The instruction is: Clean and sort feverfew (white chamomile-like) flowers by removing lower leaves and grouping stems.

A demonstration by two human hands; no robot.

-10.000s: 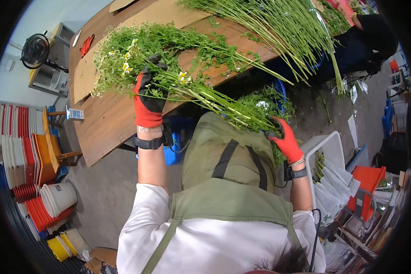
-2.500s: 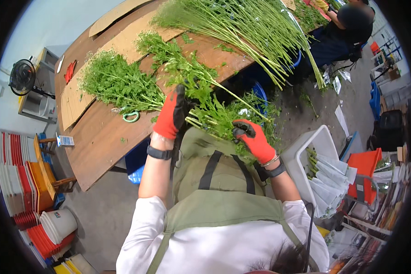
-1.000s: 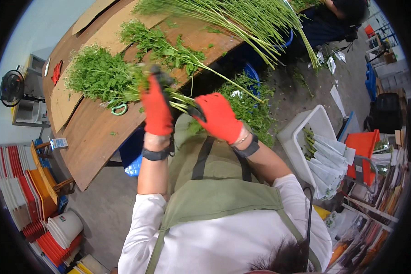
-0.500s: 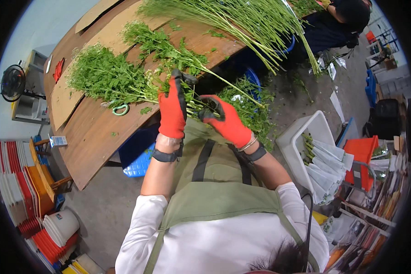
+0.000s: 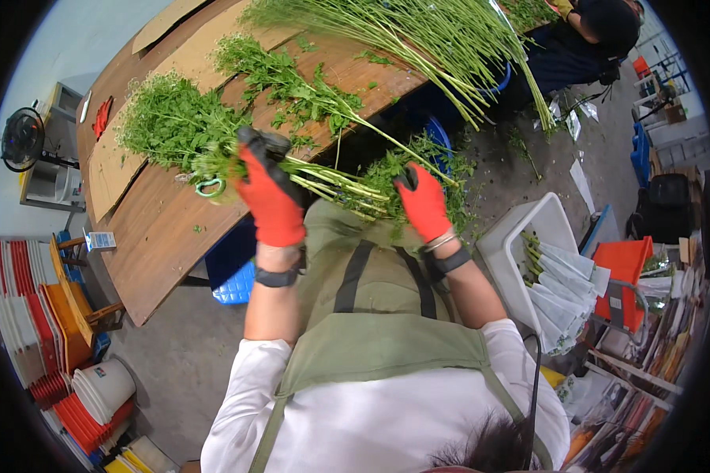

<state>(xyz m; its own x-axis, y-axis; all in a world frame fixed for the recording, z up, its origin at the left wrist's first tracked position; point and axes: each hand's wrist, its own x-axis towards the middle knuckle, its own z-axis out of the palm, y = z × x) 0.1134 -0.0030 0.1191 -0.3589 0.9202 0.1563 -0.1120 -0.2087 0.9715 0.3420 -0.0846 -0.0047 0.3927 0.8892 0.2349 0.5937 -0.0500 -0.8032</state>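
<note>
My left hand, in a red glove with black fingers, is closed around a bunch of leafy flower stems with small pale blossoms. The leafy heads lie over the table to the left, and the bare stem ends point right across my lap. My right hand, gloved the same way, is at the right of those stem ends, beside loose green leaves. Its fingers are curled in; whatever they hold is hidden. Another leafy stem lies beyond the bunch, its long stalk reaching past the table edge.
The wooden table bears cardboard, green-handled scissors, a red glove and a large heap of long stems. A white crate with wrapped bunches stands right. A blue bin sits below. Another person works far right.
My left hand has moved left along the bunch, up to the leaves. My right hand has shifted right, away from the left, and more bare stem shows between them.
</note>
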